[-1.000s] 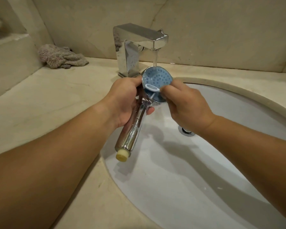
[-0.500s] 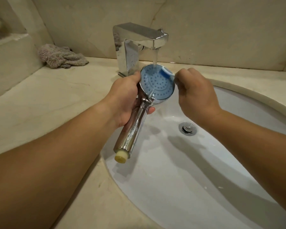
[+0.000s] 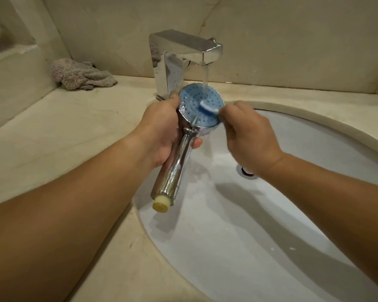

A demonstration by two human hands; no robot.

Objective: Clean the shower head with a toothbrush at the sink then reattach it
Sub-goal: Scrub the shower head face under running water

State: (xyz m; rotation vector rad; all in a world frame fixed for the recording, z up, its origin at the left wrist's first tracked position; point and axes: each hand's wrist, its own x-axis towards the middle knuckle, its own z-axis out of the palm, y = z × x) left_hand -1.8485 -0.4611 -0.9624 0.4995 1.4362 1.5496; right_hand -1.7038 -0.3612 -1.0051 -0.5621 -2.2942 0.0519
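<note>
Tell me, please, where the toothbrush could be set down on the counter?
Bare counter lies between the grey cloth and the sink rim, left of the faucet. It is crowded under the spout, where both hands work the shower head.

Crumpled grey cloth (image 3: 81,74) on beige marble counter (image 3: 52,131), back left by wall. Chrome drain plug (image 3: 247,171) in basin bottom. Raised ledge (image 3: 11,62) far left.
</note>
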